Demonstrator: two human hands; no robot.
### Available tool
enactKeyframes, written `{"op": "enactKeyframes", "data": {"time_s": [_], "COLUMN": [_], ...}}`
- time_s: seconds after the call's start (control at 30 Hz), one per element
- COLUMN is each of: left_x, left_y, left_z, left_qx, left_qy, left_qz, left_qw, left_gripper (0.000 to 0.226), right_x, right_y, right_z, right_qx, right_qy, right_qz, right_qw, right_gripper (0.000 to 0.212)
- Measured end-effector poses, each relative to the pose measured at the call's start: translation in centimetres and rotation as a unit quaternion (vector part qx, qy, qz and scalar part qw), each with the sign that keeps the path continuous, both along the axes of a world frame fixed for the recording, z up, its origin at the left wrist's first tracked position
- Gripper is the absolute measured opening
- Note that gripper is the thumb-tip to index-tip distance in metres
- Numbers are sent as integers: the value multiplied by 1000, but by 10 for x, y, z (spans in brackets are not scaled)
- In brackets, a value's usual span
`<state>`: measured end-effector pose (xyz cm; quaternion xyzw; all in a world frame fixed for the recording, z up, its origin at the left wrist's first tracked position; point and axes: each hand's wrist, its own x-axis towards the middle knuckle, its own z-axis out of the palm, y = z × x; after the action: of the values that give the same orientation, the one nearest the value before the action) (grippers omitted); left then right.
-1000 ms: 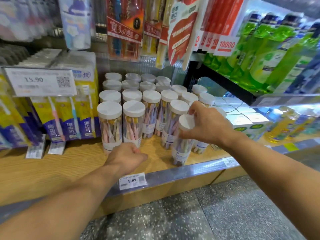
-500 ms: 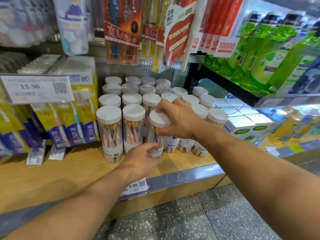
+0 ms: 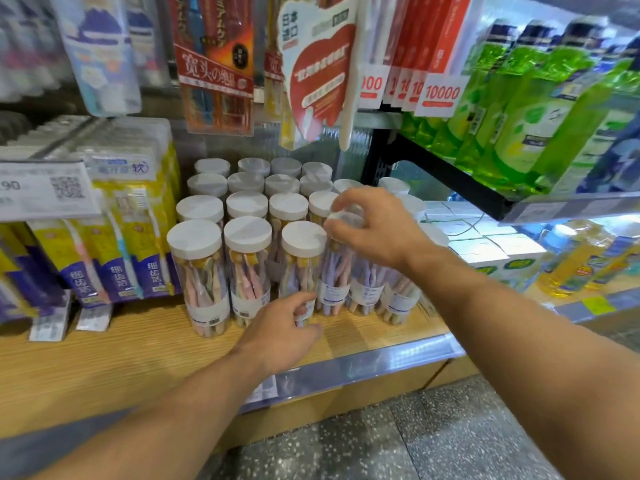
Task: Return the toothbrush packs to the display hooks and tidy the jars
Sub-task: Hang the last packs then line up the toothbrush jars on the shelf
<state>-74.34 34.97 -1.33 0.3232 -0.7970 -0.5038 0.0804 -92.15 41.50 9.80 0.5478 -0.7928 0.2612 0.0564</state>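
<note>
Head view: right hand (image 3: pixel 375 227) grips white lid of clear toothbrush jar (image 3: pixel 337 271) in front row on wooden shelf (image 3: pixel 104 355). Left hand (image 3: pixel 280 332) pinches base of neighbouring jar (image 3: pixel 302 271) (lids blurred). Toothbrush packs (image 3: pixel 214 64) hang on hooks above.

Clear white-lidded jars (image 3: pixel 246 271) stand upright in rows; toothbrush packs (image 3: pixel 216 60) hang above.
</note>
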Motion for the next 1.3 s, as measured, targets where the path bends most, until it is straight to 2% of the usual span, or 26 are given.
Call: {"op": "enactKeyframes", "data": {"time_s": [0.1, 0.23, 0.37, 0.43, 0.53, 0.6, 0.7, 0.8, 0.9, 1.0, 1.1, 1.17, 1.3], "left_x": [-5, -6, 2, 6, 2, -1, -9, -8, -5, -14, -35, -52, -71], "left_y": [1, 1, 8, 16, 23, 21, 0, -32, -48, -49, -43, -36, -34], "left_z": [-4, 1, 23, 40, 64, 79, 96, 108, 117, 116, 107, 101, 93], "left_qx": [-43, -74, -103, -141, -303, -395, -494, -532, -527, -545, -538, -532, -514], "left_qy": [-16, -36, -110, -111, -101, -38, 97, 116, 41, -57, -104, -126, -144], "left_qz": [1, 2, -11, -25, -107, -147, -127, -77, -71, -113, -132, -131, -131], "left_qw": [999, 997, 989, 984, 942, 906, 855, 836, 846, 829, 826, 827, 836], "left_gripper": [61, 58, 28, 15, 23, 32, 25, 15, 33, 58, 77, 82, 80], "right_x": [-30, -52, -56, -54, -52, -50, -50, -44, -41, -45, -57, -68, -92], "right_y": [5, 5, 1, -3, -21, -38, -62, -80, -85, -86, -91, -95, -110], "right_z": [10, 13, 16, 17, 14, 12, 18, 32, 47, 58, 55, 49, 35], "right_qx": [-24, -14, 30, 56, 75, 81, 101, 126, 173, 216, 230, 246, 253], "right_qy": [-54, -87, -100, -99, -79, -77, -65, -37, -26, -25, -17, 1, -42], "right_qz": [-63, -71, -68, -55, -49, -55, -71, -96, -120, -127, -110, -111, -81], "right_qw": [996, 994, 992, 992, 993, 992, 990, 987, 977, 968, 967, 963, 963], "right_gripper": [24, 28, 28, 26, 25, 24, 26, 32, 34, 35, 40, 41, 43]}}
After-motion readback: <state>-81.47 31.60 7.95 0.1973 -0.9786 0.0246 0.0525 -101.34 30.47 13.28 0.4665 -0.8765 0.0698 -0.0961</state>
